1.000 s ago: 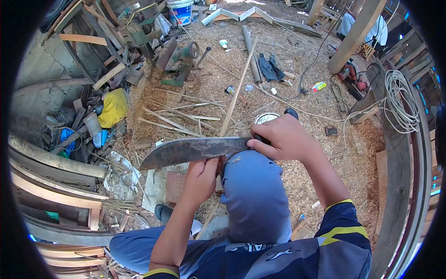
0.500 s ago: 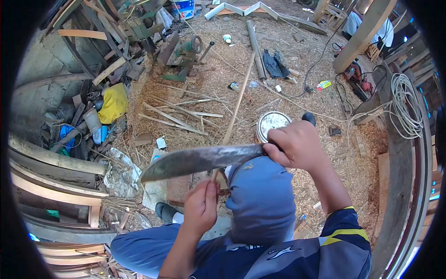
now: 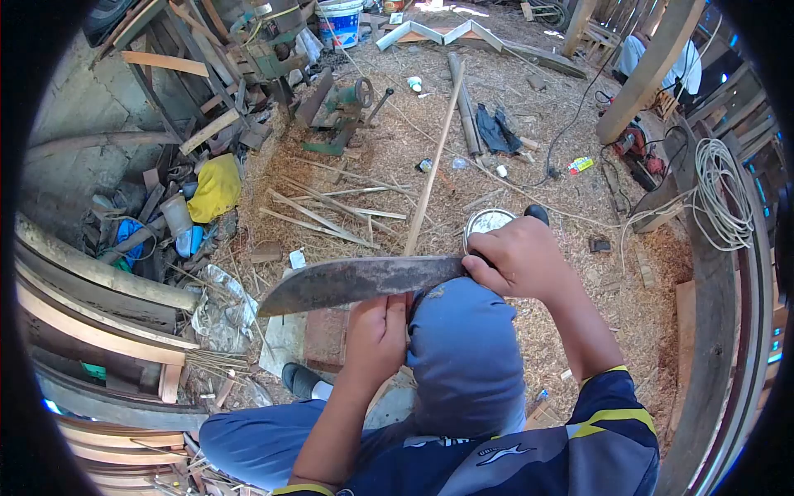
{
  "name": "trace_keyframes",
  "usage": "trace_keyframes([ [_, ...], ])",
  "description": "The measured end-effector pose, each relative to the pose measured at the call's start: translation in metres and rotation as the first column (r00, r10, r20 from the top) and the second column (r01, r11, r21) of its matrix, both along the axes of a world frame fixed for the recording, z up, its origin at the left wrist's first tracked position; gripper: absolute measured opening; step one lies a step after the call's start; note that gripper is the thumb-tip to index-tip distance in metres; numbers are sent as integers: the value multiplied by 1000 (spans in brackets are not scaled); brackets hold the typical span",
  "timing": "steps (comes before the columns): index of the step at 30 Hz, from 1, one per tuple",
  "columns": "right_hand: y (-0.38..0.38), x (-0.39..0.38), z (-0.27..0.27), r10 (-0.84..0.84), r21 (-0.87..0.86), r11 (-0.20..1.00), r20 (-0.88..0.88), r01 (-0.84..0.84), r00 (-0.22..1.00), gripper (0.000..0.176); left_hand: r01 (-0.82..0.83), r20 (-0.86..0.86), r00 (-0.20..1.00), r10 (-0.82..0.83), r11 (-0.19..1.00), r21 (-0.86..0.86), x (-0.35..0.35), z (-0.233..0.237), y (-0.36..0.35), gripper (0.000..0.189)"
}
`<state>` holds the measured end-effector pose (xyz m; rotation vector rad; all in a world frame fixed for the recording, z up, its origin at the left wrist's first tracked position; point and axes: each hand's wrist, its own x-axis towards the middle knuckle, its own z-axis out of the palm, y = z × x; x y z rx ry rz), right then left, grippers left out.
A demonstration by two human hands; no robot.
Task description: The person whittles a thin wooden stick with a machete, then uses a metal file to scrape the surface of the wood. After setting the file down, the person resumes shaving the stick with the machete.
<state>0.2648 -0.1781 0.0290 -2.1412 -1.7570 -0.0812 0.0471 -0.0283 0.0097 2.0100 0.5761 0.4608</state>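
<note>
My right hand [image 3: 517, 260] grips the dark handle of a large rusty machete [image 3: 351, 281], whose blade points left, roughly level, just above my raised blue-clad knee [image 3: 463, 355]. My left hand [image 3: 376, 335] is closed around a long thin wooden stick [image 3: 430, 165] right under the blade; the stick runs up and away over the sawdust. The blade's edge lies against the stick where my left hand holds it.
Sawdust and wood strips [image 3: 331, 207] cover the ground. A round tin lid [image 3: 486, 221] lies behind the right hand. Curved planks [image 3: 99, 314] stack at left, scrap and a yellow cloth [image 3: 215, 186] beyond. A cable coil [image 3: 724, 194] hangs right. A person [image 3: 657, 58] stands far right.
The left hand moved back up the stick to just under the blade. The machete dropped slightly towards the knee and the stick. The view shifted a little.
</note>
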Motion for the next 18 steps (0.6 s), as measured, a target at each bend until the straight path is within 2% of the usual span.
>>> trace_keyframes([
  [2, 0, 0, 2, 21, 29, 999, 16, -22, 1000, 35, -19, -38, 999, 20, 1000, 18, -12, -1, -6, 29],
  [5, -1, 0, 9, 30, 68, 997, 78, -35, 997, 32, -15, -23, 1000, 14, 999, -43, -29, 5, -10, 26],
  [11, -17, 8, -8, -74, 44, 996, -42, 76, 996, 27, -28, -101, 995, 17, 994, -109, -74, -18, -18, 23],
  [15, -15, 6, -3, -38, 20, 999, -55, 39, 998, 27, -37, -90, 996, 24, 989, -142, -41, -9, -12, 25],
  [18, -10, 6, 0, -19, 15, 1000, 27, 18, 999, 32, 19, -75, 997, -29, 991, -133, -12, 1, -5, 28],
])
